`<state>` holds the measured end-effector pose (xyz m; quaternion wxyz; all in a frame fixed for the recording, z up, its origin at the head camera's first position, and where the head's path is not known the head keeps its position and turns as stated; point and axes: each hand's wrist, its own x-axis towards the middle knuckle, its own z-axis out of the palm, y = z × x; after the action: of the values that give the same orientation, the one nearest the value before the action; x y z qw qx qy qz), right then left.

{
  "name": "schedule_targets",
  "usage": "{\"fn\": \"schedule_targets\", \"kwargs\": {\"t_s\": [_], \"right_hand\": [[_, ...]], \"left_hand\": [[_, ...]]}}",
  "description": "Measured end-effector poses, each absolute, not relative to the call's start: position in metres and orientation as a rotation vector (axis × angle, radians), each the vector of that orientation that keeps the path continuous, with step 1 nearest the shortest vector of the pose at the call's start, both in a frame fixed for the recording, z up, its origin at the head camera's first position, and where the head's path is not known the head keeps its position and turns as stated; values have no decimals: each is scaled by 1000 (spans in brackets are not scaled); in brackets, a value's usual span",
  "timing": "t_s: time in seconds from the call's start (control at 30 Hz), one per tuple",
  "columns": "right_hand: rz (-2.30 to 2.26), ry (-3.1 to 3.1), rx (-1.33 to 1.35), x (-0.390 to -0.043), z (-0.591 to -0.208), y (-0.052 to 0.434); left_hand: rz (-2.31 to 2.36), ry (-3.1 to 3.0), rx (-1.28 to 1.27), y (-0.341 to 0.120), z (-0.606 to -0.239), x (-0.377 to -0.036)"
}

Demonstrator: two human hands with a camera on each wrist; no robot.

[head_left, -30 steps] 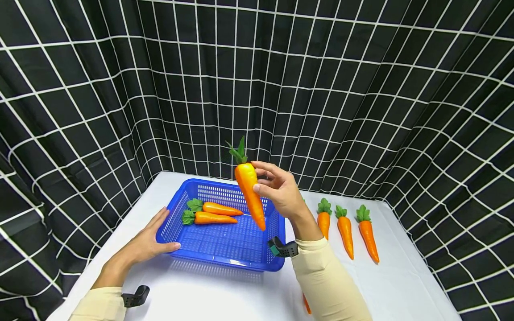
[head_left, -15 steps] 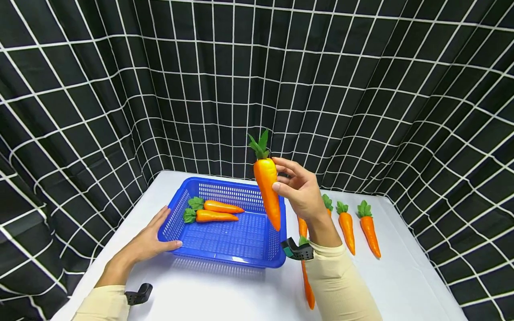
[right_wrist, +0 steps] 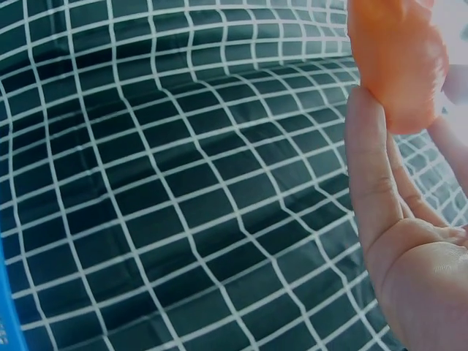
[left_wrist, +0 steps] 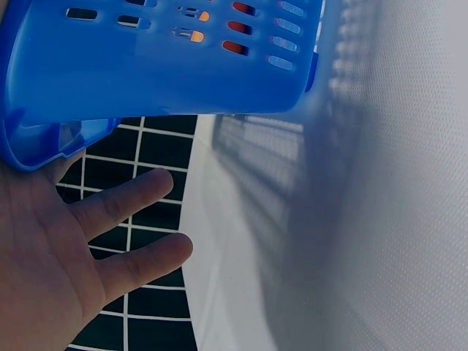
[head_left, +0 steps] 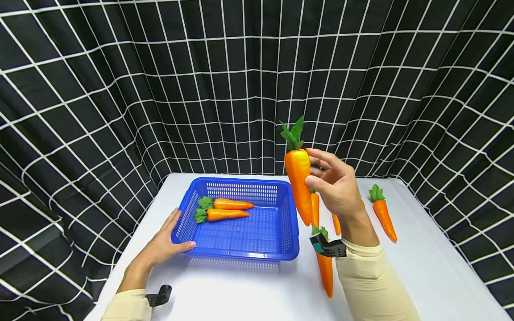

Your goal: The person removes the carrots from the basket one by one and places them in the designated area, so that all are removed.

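Nearest the camera, two cream sleeves enter from the bottom edge of the head view, each with a dark wrist mount. Just beyond the right sleeve, low and right of centre, one loose carrot [head_left: 326,267] lies on the white bench [head_left: 249,290], tip toward the viewer, its leaves partly behind the wrist mount.

Left of centre, the left hand [head_left: 166,244] rests against the near left corner of the blue basket [head_left: 241,249]. Its fingers are straight and relaxed, the thumb lying along the basket's front wall; the left wrist view shows the palm under the rim with the fingers spread and gripping nothing.

The basket stands on the bench at centre frame. Two carrots [head_left: 225,209] lie inside it toward the far left, side by side, leaves pointing left.

Right of centre, the right hand [head_left: 337,187] is raised above the bench, beside the basket's right wall and not over it. Its fingers and thumb pinch the held carrot [head_left: 299,180] near the thick upper end; the carrot hangs nearly upright, leaves up, tip down.

Behind that hand more carrots lie on the bench, mostly hidden. One far carrot [head_left: 383,213] lies in the open at the right, leaves away from the viewer.

A black curtain with a white grid [head_left: 160,89] closes the back and both sides.
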<state>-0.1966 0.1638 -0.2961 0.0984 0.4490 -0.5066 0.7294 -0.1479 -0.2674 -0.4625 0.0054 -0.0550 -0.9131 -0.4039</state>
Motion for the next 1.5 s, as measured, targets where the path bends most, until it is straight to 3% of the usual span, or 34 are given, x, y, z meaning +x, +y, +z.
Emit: {"fn": "schedule_targets", "kwargs": {"t_s": [0.43,1.5], "right_hand": [[2083,-1520,1335,-182,-283,203],[2052,-1407,1150,-158,-315,248]], "left_hand": [[-1339,-2798,-123,-248,-488,-130],[-1269,-2850,-191,-267,-463,-145]]}}
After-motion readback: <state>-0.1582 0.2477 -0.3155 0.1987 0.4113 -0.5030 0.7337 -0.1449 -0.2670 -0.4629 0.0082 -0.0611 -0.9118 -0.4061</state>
